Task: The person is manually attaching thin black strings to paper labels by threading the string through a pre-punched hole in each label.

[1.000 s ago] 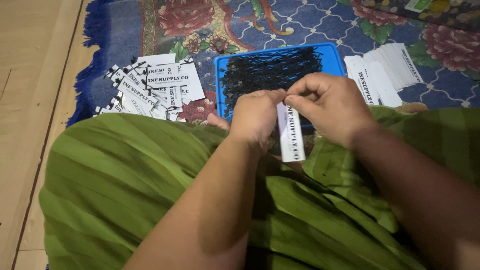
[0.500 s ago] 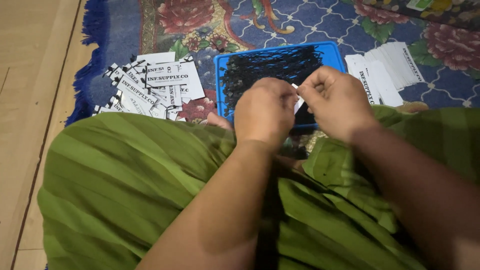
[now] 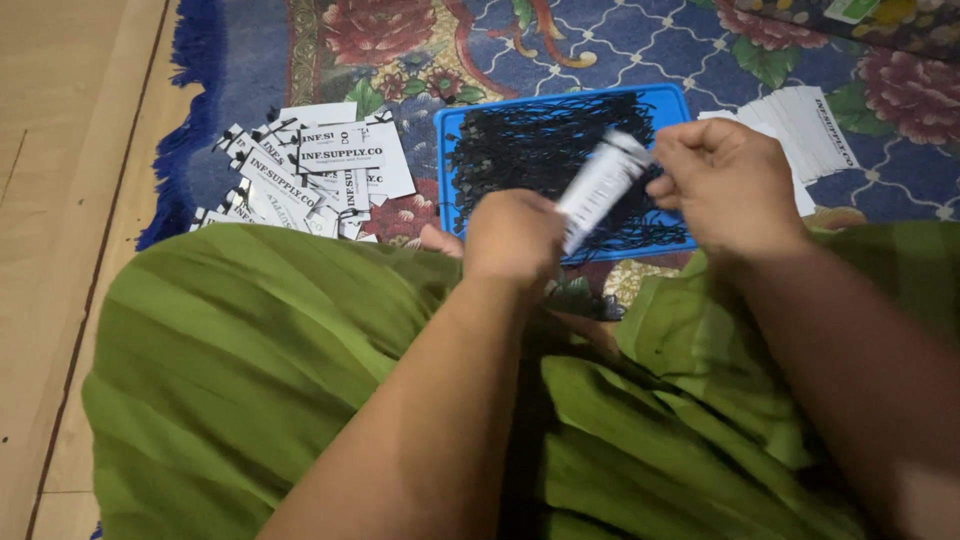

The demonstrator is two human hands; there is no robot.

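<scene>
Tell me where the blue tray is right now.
In the head view the blue tray lies on the carpet at upper centre, just beyond both hands, between the strung tag pile on its left and the white tag stack on its right.

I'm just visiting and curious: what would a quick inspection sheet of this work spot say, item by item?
Surface: patterned floral rug with a blue fringe, beside a wooden floor.
Job's things: white paper tag, blurred, held between both hands; blue tray full of black strings.
Clutter: pile of strung tags left of the tray; stack of plain tags to its right.
Hands: left hand and right hand both grip the tag.
Cables: nothing seen.
Surroundings: green cloth over the person's lap.
</scene>
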